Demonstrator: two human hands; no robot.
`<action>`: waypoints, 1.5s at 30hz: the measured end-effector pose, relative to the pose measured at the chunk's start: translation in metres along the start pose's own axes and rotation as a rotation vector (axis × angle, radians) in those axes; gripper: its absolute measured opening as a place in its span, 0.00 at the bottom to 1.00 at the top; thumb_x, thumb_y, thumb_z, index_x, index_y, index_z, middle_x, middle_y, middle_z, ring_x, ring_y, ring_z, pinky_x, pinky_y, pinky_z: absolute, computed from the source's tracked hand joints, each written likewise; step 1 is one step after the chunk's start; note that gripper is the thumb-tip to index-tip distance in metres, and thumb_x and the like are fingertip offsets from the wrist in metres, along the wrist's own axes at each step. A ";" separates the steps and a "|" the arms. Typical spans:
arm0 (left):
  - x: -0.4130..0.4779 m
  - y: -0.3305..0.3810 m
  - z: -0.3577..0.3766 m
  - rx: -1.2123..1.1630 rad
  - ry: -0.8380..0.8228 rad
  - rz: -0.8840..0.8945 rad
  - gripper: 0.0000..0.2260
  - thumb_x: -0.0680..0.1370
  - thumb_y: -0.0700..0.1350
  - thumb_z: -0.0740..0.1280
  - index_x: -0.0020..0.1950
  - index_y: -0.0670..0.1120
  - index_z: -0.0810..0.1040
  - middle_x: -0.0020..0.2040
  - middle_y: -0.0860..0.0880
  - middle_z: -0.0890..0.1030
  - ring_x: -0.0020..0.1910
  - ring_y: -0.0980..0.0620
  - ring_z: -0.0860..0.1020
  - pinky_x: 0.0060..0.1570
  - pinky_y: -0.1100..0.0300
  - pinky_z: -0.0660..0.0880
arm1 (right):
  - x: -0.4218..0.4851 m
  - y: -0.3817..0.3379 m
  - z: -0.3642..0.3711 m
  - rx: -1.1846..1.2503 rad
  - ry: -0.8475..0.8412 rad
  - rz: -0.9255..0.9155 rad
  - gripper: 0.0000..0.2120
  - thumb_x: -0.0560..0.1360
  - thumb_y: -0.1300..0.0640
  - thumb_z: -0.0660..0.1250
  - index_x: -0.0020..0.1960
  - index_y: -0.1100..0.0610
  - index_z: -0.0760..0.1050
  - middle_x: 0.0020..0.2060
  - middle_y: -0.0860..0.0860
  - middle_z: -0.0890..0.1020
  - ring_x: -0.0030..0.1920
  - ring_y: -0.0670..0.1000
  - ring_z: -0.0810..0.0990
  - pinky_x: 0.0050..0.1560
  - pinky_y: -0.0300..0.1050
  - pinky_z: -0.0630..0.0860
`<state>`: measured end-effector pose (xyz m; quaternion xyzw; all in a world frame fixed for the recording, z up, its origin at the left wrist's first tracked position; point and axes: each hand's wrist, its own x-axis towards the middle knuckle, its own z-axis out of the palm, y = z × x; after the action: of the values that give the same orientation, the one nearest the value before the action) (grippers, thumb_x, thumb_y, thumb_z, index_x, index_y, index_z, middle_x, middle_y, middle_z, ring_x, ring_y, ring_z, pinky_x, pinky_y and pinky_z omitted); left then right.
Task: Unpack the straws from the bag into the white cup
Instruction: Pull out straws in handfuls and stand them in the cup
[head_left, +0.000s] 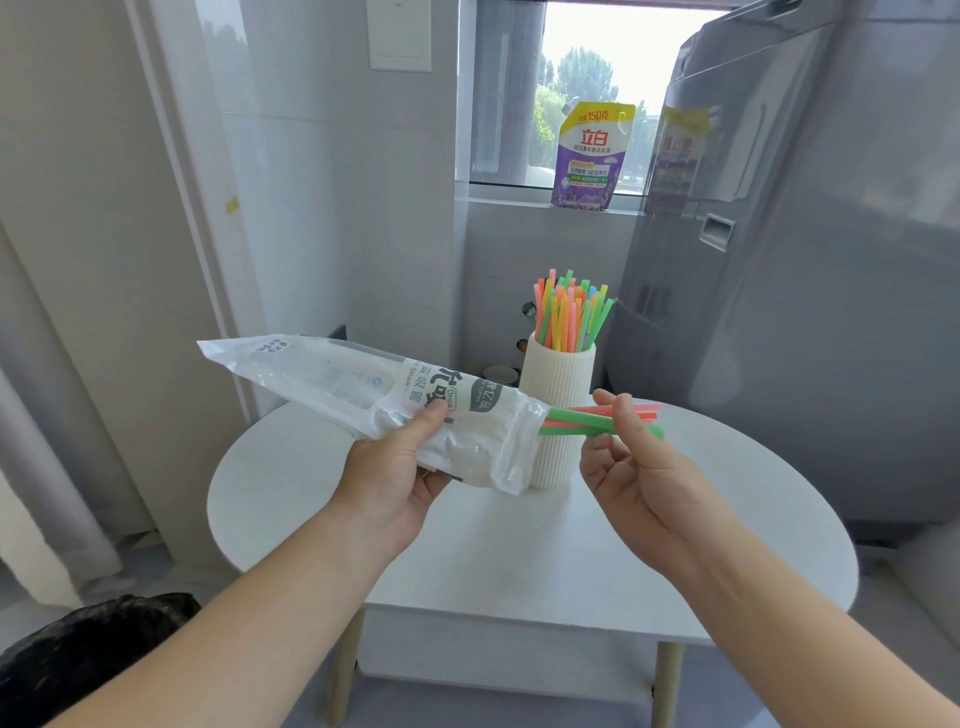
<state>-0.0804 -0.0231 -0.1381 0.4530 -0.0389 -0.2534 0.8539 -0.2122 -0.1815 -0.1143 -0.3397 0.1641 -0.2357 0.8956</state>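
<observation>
My left hand grips a long clear-and-white plastic straw bag, held level above the table with its open mouth pointing right. A few green and pink straws stick out of that mouth, and my right hand pinches them between thumb and fingers. Behind the bag's mouth stands the ribbed white cup on the table. It holds several upright straws in green, pink, orange and yellow. The rest of the bag looks nearly flat.
The white round table has light wooden legs. A grey appliance stands close on the right. A purple detergent pouch sits on the window sill behind. A dark object lies at the lower left on the floor.
</observation>
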 end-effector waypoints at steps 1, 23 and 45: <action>-0.001 0.000 0.001 -0.011 -0.009 -0.010 0.04 0.78 0.37 0.72 0.52 0.43 0.83 0.44 0.47 0.87 0.39 0.51 0.86 0.34 0.59 0.83 | -0.001 0.000 0.001 -0.006 -0.007 -0.011 0.16 0.69 0.55 0.72 0.53 0.62 0.81 0.39 0.53 0.82 0.34 0.46 0.73 0.35 0.33 0.78; -0.011 -0.009 0.011 -0.099 -0.050 -0.105 0.10 0.77 0.36 0.71 0.58 0.42 0.82 0.51 0.44 0.88 0.42 0.50 0.87 0.36 0.59 0.83 | -0.001 0.012 0.001 -0.263 0.046 -0.203 0.16 0.72 0.51 0.70 0.55 0.60 0.81 0.46 0.53 0.87 0.44 0.48 0.86 0.46 0.43 0.80; -0.013 -0.005 0.011 -0.102 -0.080 -0.089 0.10 0.78 0.37 0.71 0.60 0.42 0.82 0.47 0.46 0.88 0.41 0.51 0.87 0.34 0.60 0.82 | 0.000 0.009 0.003 -0.181 0.153 -0.243 0.10 0.76 0.59 0.70 0.54 0.63 0.79 0.48 0.57 0.88 0.49 0.54 0.88 0.53 0.48 0.83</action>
<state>-0.0969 -0.0280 -0.1333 0.3998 -0.0398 -0.3104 0.8616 -0.2081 -0.1738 -0.1183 -0.4174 0.2104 -0.3518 0.8110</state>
